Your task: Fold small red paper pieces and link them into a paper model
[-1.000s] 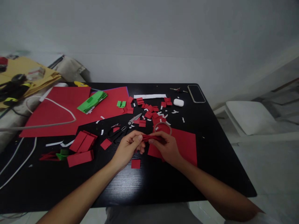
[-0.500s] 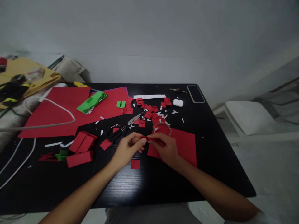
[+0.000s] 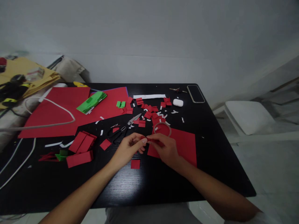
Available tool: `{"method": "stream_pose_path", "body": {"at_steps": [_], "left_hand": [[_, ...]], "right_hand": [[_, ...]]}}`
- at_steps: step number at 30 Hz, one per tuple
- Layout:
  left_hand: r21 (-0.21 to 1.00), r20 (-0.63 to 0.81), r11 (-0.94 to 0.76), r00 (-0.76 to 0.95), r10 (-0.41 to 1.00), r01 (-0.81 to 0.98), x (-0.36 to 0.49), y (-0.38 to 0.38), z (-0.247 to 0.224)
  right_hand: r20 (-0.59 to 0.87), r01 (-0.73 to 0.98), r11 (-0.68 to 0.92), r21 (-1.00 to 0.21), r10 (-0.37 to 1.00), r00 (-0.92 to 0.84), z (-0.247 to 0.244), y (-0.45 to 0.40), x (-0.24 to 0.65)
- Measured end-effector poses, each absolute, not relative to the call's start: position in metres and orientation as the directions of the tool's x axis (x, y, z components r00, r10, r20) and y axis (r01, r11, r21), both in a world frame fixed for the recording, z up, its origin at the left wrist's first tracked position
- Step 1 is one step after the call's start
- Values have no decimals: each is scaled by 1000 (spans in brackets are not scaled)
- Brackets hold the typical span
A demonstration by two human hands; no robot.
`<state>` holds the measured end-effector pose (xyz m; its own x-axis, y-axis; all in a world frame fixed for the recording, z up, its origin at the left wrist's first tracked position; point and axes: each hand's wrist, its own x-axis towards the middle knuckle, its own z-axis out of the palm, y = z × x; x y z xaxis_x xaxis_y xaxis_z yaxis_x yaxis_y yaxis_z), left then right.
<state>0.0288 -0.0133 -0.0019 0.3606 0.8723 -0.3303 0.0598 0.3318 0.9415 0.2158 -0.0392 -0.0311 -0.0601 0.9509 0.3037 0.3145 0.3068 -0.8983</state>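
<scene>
My left hand [image 3: 130, 147] and my right hand [image 3: 166, 148] meet above the middle of the black table. Both pinch a small red paper piece [image 3: 145, 137], mostly covered by the fingers. Under my right hand lies a red sheet [image 3: 185, 144], with a tape roll [image 3: 170, 128] at its upper left. Black-handled scissors [image 3: 129, 123] lie open beyond my left hand. A red square [image 3: 135, 164] is on the table below the hands, another [image 3: 105, 144] to their left. Small folded red pieces [image 3: 148, 115] and white scraps are scattered beyond.
Large red sheets [image 3: 53, 109] bear a green paper stack [image 3: 91, 102]. Folded red stacks [image 3: 79, 158] lie at left, near white cables [image 3: 35, 146]. A phone [image 3: 195, 94], a white case [image 3: 177, 102] and a white strip [image 3: 149, 96] are at the back. A white stool [image 3: 249, 116] stands right.
The fingers of my right hand have drawn in slightly, and less of the red paper shows beneath them. My left hand stays almost in place.
</scene>
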Motion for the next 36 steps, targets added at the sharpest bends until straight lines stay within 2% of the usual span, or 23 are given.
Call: {"method": "stream_pose_path", "body": {"at_steps": [9,12,16,21,24,28,31,36], "left_hand": [[947,-320,311,362,876,85,28,-15,-11],[953,-301,264,341,891,151,24,-14,-4],[936,-171,73,262,950,345,4,-12,16],[730,-120,-193,401,908,655,-55,-23,37],[582,-48,-244,332,942,776,-106,-34,37],[364,21,-193,198,980,911,-165,-45,29],[313,12,-193,199,980,930,-187,-50,20],[300,51,-217,211,976,929,-186,-57,17]], "right_hand": [[305,315,320,-893,947,-99,-29,-40,217],[223,283,228,-932,973,-51,-27,-38,216],[57,220,50,-974,998,27,-24,-34,216],[-58,158,-65,-985,997,51,-25,-31,216],[-101,134,-105,-985,994,36,-26,-30,216],[-133,118,-132,-984,991,-1,-26,-30,214],[-151,111,-147,-983,988,-25,-25,-31,213],[-188,92,-183,-979,981,-51,-27,-32,213]]}}
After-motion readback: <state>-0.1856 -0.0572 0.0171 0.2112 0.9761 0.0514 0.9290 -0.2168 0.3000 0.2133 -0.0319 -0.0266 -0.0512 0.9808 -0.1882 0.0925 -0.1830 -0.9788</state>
